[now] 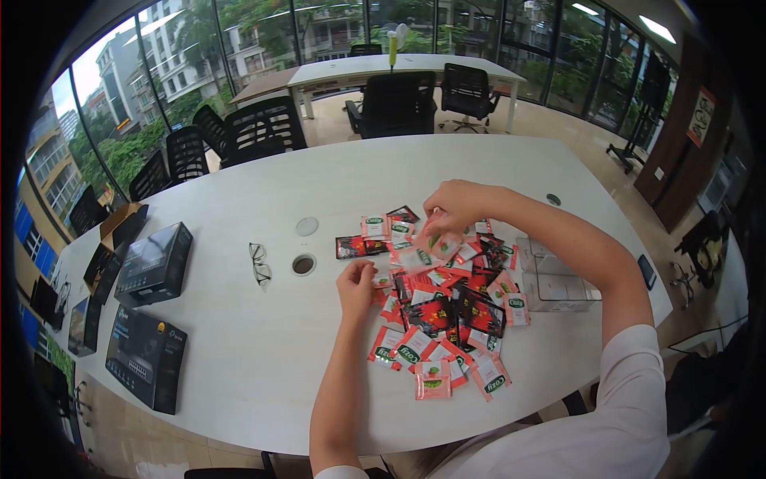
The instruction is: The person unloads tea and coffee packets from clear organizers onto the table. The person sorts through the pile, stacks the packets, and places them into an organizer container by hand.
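Observation:
A heap of small pink-and-white sachets (413, 345) marked "Cozy" and black-and-red sachets (482, 311) is spread over the table in front of me. Above the far part of the heap, my right hand (456, 206) pinches a larger pink packet (431, 246) with green and red printing, which hangs down over the sachets. My left hand (356, 289) is at the heap's left edge with its fingers curled in. Whether anything is inside those fingers is hidden. A clear plastic box (558, 294) with dividers stands right of the heap, partly behind my right forearm.
Eyeglasses (259, 264) lie left of the heap, near a round cable hole (303, 264) and its loose cover (307, 227). Black product boxes (148, 358) stand along the left side. A phone (646, 272) rests near the right edge. Office chairs (266, 128) stand beyond the table.

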Demonstrator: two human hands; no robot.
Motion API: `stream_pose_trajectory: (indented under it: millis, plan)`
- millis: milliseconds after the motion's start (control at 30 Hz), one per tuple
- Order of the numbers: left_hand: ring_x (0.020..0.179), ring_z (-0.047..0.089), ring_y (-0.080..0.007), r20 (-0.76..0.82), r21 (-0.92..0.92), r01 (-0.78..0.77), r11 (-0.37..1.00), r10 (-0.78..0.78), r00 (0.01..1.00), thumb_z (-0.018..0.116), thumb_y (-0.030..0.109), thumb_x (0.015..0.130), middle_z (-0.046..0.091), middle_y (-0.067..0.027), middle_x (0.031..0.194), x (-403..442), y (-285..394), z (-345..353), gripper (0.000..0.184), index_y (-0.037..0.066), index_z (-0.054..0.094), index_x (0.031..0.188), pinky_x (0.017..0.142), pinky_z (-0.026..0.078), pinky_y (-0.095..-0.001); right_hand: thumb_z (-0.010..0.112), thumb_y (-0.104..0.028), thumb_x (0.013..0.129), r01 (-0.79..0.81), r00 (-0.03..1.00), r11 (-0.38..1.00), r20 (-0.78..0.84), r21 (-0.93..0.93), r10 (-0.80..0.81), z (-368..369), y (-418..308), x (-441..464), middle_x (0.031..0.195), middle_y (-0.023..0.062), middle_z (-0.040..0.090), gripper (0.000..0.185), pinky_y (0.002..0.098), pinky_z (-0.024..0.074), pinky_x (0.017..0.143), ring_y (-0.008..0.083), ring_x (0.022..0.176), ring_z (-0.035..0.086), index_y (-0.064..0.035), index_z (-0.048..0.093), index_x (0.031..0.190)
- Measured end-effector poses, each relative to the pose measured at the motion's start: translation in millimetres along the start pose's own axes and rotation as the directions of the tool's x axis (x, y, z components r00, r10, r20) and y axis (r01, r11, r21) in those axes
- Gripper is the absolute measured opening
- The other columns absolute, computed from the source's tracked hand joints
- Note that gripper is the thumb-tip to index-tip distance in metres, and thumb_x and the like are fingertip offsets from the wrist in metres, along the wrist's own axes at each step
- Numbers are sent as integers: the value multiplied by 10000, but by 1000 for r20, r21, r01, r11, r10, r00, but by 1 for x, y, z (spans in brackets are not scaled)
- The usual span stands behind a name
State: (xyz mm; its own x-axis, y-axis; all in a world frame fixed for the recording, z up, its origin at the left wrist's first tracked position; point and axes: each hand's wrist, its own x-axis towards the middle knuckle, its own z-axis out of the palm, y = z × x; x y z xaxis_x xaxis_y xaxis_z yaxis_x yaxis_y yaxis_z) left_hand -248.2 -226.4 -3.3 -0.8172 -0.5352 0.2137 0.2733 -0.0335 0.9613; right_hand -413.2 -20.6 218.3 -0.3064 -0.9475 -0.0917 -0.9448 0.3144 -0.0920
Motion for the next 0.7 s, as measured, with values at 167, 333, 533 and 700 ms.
stream_pose_trajectory:
  millis: [167,333,533,700]
  plan:
    - [668,555,-61,24,-18,38,999,-38,999,588,100,969,659,-52,859,-4,11,1,137,-12,662,994,546,441,-211,561,-603,938,-185,976,974,137,128,167,-12,-3,-28,824,148,702,561,432,536,747,314,810,692,-75,722,1037]
    - [672,542,-56,25,-20,56,998,-56,998,581,85,969,648,-53,933,-3,10,-1,127,-7,654,1019,546,430,-200,469,-632,966,-238,970,969,23,-58,240,27,58,-27,996,210,720,644,464,521,875,359,988,687,-50,712,1094]
    - [1179,505,-307,-124,657,-256,709,436,891,665,123,824,559,-165,1217,0,4,4,324,37,646,1136,987,410,-457,418,-691,949,-554,833,833,-27,-17,553,110,168,-1,1388,219,567,781,506,430,1066,461,1273,525,-97,507,1448]
    - [1398,354,-425,-46,845,-165,509,376,925,651,395,847,447,-236,1476,1,-2,14,630,86,545,1386,1151,206,-595,337,-661,991,-609,778,792,159,-40,607,158,186,17,1488,259,463,817,479,377,1132,446,1338,468,-121,223,1594]
